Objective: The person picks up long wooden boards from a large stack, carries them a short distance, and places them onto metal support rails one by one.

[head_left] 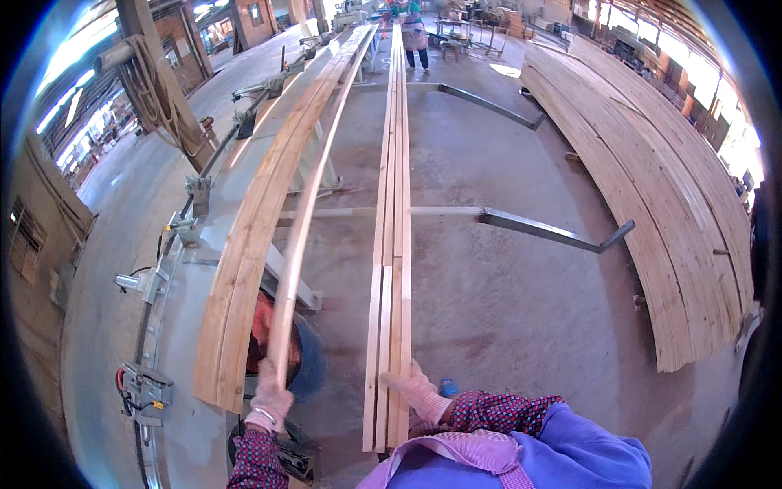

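Note:
My left hand (269, 398), in a pale glove, is closed round the near end of a long thin wooden strip (302, 220), which stretches away toward the far end of the room. My right hand (419, 394), gloved as well, grips the near part of a bundle of long wooden strips (394, 204), its thumb lying across the top; the fingers on the far side are partly hidden. A gap separates the held strip from the bundle. Left of the strip, two long wooden boards (244, 285) lie side by side on a machine bed.
Metal support arms (554, 231) reach out to the right beneath the bundle. A large stack of boards (643, 187) stands on the right. A blue bin (308, 359) sits below the strip. Machine fittings (147, 391) line the left. Another person (415, 39) stands at the far end.

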`<state>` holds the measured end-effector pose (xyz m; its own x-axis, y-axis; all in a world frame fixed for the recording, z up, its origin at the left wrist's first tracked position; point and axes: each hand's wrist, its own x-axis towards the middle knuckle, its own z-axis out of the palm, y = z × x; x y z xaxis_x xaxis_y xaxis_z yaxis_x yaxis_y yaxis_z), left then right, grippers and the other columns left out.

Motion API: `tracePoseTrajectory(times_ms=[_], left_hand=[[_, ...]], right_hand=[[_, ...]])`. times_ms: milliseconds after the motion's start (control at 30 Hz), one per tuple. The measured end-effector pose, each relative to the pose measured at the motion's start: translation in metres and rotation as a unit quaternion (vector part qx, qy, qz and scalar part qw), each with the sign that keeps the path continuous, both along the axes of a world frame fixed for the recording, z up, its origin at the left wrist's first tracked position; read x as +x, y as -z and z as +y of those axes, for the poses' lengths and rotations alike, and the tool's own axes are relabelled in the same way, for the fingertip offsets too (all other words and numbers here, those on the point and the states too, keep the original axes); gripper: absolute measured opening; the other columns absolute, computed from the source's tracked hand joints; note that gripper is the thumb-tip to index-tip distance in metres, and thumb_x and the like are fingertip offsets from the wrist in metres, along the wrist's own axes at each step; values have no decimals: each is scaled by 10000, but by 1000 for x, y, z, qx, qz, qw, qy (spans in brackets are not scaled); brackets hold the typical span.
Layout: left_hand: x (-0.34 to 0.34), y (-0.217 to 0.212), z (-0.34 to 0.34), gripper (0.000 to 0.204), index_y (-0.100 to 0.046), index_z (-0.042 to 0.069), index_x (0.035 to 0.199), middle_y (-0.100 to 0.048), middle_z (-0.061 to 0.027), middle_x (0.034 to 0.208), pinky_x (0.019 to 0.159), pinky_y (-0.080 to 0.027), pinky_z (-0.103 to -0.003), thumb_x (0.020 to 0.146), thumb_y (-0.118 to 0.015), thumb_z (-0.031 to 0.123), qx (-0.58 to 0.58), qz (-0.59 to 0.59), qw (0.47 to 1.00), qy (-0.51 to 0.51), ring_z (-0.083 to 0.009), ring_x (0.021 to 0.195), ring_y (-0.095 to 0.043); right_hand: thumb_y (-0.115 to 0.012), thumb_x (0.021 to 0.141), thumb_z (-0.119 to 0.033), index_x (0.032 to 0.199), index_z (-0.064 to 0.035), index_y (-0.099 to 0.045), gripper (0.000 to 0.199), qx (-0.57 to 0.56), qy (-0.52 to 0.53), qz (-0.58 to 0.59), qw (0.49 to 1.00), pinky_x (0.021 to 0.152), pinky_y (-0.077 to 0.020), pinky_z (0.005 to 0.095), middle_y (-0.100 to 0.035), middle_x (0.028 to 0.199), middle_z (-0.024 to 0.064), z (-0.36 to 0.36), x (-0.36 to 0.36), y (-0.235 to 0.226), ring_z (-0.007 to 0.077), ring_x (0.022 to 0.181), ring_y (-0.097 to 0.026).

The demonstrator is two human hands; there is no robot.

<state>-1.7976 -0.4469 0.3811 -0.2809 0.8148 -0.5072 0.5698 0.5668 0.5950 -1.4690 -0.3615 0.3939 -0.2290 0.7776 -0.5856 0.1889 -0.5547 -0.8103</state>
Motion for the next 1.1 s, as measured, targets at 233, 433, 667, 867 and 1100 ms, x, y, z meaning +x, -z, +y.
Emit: tracePoseTrajectory(times_ms=[233,433,667,867,1100], left_hand=[[169,-43,9,814,-93,45,1479,-292,-73,1446,1061,-309,-349,904,-564,377,147,-490,859,-7,-188,1273,-362],[131,45,37,782,-275,31,1421,-411,-133,1386,1073,-319,-387,882,-465,564,19,-628,772,-100,-248,1269,-409],[224,7,109,704,-441,25,1305,-502,-140,1234,1046,-353,-540,792,-657,455,35,-928,364,-67,-401,1175,-491],[237,17,114,609,-468,109,1263,-489,-4,1092,996,-380,-517,753,-729,315,-88,-970,208,-86,-264,1186,-489],[308,-3,108,665,-431,62,1296,-523,-89,1157,982,-439,-444,789,-656,430,141,-777,597,-142,-266,1131,-525]], right_hand=[[-622,815,-472,1392,-51,-347,765,51,12,35,998,954,-437,350,-566,1227,169,-2,6,-15,247,1117,-561],[-644,824,-420,1383,-61,-350,727,-1,1,-29,1000,920,-455,356,-582,1186,169,-11,-5,-29,267,1069,-580],[-658,850,-303,1406,-45,-290,716,36,45,-20,998,924,-462,345,-572,1211,169,-89,0,2,217,1072,-571],[-683,792,-264,1374,-106,-342,693,72,171,44,982,924,-477,418,-584,1196,196,-125,-14,63,294,1087,-585],[-687,828,-216,1425,-99,-288,728,-144,141,114,973,945,-450,370,-556,1244,112,-103,90,-49,221,1073,-575]])
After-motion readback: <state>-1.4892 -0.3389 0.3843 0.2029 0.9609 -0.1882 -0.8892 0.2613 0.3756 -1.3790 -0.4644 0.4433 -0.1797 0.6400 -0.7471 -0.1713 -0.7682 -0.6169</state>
